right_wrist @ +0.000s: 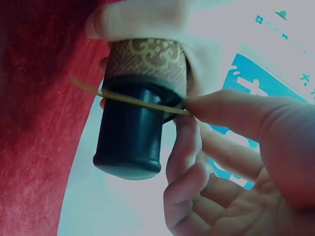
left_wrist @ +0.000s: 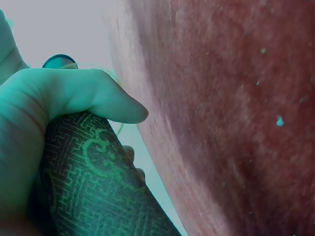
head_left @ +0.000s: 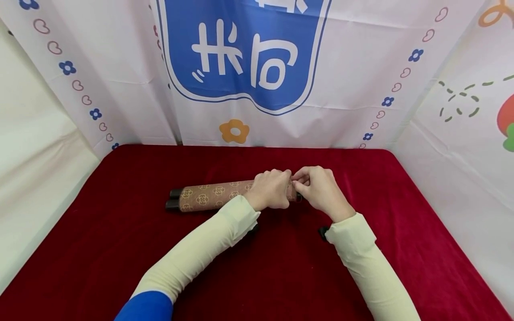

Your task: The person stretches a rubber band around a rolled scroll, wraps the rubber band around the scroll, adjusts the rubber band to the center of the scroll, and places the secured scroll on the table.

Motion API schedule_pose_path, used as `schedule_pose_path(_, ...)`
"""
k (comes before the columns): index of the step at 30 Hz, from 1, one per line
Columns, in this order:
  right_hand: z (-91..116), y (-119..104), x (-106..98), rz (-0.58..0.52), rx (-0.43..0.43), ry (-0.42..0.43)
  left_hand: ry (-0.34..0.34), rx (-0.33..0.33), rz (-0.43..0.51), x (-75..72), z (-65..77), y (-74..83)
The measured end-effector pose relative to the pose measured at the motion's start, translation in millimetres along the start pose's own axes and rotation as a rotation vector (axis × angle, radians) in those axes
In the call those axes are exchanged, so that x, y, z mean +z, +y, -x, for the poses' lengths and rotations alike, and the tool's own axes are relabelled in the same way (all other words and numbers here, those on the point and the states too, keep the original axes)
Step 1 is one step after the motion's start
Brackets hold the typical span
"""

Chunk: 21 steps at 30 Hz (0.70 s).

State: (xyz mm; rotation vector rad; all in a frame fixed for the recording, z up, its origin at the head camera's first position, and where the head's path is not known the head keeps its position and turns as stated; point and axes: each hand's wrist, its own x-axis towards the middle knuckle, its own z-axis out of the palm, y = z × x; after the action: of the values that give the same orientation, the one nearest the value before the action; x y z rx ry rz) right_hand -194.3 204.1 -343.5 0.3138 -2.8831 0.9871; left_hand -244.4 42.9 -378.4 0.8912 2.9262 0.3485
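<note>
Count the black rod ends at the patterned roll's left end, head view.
2: the farther black end and the nearer black end, side by side, protruding from the patterned roll; none appear hidden there.

Glossy black knob [right_wrist: 129, 135], velvety red cloth [head_left: 257, 281]

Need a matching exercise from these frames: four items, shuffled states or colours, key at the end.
1. Left hand
2. Right hand
3. Tablecloth
4. Rod ends

A. Black
B. Pinches the thin yellow strip
C. Grips the patterned roll
D. Red

Pairs: 1-C, 2-B, 3-D, 4-A
</note>
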Motion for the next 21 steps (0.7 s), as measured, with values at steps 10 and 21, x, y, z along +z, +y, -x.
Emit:
schedule_pose_path(10,4,-3,-3,-0.043,0.101,-0.027,-0.001,-0.036,0.016,-11.3,-7.8,-3.9)
schedule_pose_path(21,7,-6,6,0.083,0.139,-0.168,0.016,-0.105,0.016,-9.0,-17.1,-20.2)
